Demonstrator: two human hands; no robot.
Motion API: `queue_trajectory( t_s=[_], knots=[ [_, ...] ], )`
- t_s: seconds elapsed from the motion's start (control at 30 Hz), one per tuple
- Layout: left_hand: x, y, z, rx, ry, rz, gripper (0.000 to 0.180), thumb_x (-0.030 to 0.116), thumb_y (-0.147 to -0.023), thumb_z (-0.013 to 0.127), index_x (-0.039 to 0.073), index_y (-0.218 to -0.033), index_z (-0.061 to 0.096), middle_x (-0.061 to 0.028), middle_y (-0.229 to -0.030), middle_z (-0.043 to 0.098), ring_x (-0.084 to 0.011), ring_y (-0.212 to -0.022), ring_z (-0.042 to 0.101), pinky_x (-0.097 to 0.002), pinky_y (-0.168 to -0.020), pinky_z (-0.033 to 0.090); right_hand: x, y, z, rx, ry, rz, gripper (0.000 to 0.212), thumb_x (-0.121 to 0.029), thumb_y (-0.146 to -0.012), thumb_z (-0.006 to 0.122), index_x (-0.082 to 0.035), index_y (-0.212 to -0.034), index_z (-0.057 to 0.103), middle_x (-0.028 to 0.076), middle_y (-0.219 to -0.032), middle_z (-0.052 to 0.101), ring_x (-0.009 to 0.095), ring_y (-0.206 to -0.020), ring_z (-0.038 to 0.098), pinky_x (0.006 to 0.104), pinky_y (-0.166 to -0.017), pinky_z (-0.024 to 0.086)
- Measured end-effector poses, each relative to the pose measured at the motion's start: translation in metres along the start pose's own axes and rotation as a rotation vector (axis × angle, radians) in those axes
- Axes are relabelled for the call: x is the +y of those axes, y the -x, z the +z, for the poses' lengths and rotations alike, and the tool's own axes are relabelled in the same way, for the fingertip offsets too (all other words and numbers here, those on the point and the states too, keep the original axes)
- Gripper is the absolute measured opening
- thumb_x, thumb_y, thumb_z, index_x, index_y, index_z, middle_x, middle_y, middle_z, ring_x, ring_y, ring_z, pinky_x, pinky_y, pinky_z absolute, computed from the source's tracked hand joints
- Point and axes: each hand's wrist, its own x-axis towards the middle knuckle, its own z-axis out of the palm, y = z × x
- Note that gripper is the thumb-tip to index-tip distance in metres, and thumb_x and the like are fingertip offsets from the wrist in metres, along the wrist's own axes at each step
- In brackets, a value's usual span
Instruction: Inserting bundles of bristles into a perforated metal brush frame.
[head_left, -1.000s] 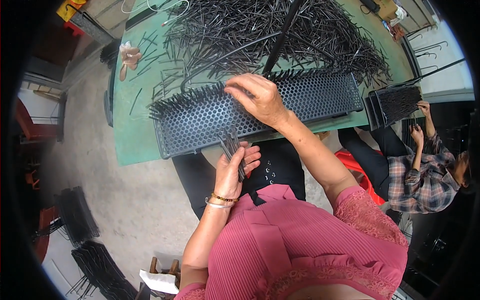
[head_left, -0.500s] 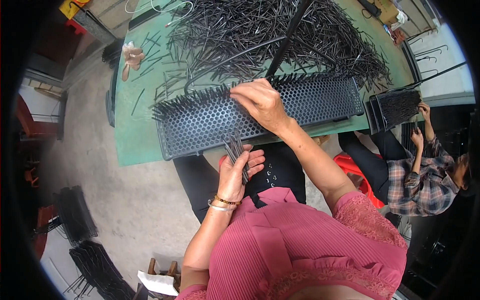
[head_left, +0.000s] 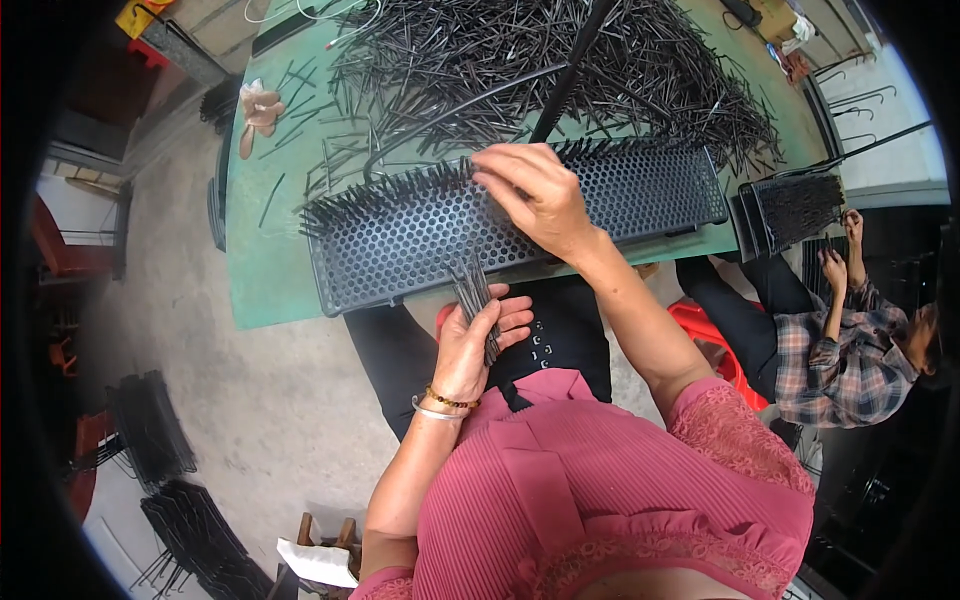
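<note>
Two hands, diff. jobs. R hand point(head_left: 540, 195) over perforated tray point(head_left: 400, 245), nr middle of its far edge: fingers bent, thumb close to index, loose pinch w/ small gap; can't tell if a rod is b/w the tips. L hand point(head_left: 465, 340) palm up, just off tray's near edge; thumb clamped across bundle of rods point(head_left: 472, 290), other fingers half-uncurled, rod tips fanned twd tray.

Change: vs. a sec ago, R hand sits a bit further R along tray's far edge; L hand & bundle approx. same. My read: row being worked L to R, supply kept in L palm.

Tray: dk, prob. metal, long rectangle, round holes, slight sheen, lying along near edge of green worktop point(head_left: 275, 290). Standing rods point(head_left: 385, 190) bristle at its far edge from far L corner on, brush-like, uneven tilt. Rods thin, straight, blackish w/ some glints.

Outward: loose rod pile point(head_left: 450, 65) beyond tray, twd worktop's far edge, tangled every which way. Worktop smooth, matte. Crumpled pale glove point(head_left: 259, 115) nr L edge. Past R edge, co-worker point(head_left: 850, 370), plaid shirt, hands at second rack point(head_left: 800, 215), dk & densely textured.
</note>
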Motion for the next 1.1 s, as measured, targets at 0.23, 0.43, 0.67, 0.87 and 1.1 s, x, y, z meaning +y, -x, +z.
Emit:
queue_trajectory(
  t_s=[0.23,0.43,0.67,0.87,1.1],
  knots=[
    [0.010,0.003,0.007,-0.098,-0.024,0.049,0.032,0.018,-0.097,0.044,-0.004,-0.121,0.044,-0.0190,-0.109,0.060,-0.0234,-0.094,0.063,-0.0338,-0.078,0.054,-0.037,0.023,-0.033,-0.533,-0.484,0.724,0.025,-0.017,-0.080,0.070,0.001,-0.097,0.066,0.005,-0.076,0.064,0.007,-0.065,0.055,0.0225,-0.057,0.044],
    [0.001,0.003,0.008,-0.147,0.000,0.051,0.031,0.019,-0.097,0.044,-0.003,-0.120,0.046,-0.0181,-0.109,0.060,-0.0245,-0.096,0.063,-0.0343,-0.077,0.055,-0.031,0.045,-0.028,-0.660,-0.698,0.883,0.020,-0.012,-0.083,0.068,0.005,-0.093,0.065,0.004,-0.080,0.065,0.006,-0.073,0.057,0.0212,-0.064,0.048],
    [0.000,-0.003,0.005,-0.032,0.029,0.047,0.034,0.021,-0.096,0.046,-0.003,-0.120,0.047,-0.0201,-0.113,0.059,-0.0235,-0.098,0.062,-0.0342,-0.076,0.055,-0.023,0.039,-0.028,-0.280,-0.838,0.885,0.020,-0.010,-0.082,0.068,0.004,-0.096,0.066,0.003,-0.084,0.065,0.005,-0.076,0.057,0.0206,-0.068,0.048],
    [-0.002,-0.004,0.005,-0.038,-0.034,0.009,0.035,0.021,-0.096,0.046,-0.004,-0.121,0.046,-0.0195,-0.111,0.060,-0.0219,-0.095,0.063,-0.0330,-0.077,0.055,0.000,0.004,-0.021,0.002,-0.329,0.499,0.019,-0.007,-0.079,0.069,-0.002,-0.097,0.067,0.003,-0.080,0.067,0.007,-0.074,0.061,0.0217,-0.066,0.048],
    [-0.003,-0.002,0.004,-0.038,-0.015,-0.028,0.034,0.020,-0.097,0.044,-0.003,-0.121,0.046,-0.0192,-0.111,0.060,-0.0215,-0.094,0.063,-0.0327,-0.077,0.054,0.026,0.007,0.001,-0.038,-0.187,0.244,0.019,-0.006,-0.077,0.070,-0.003,-0.096,0.067,0.006,-0.085,0.069,0.012,-0.077,0.063,0.0238,-0.066,0.049]
  ],
)
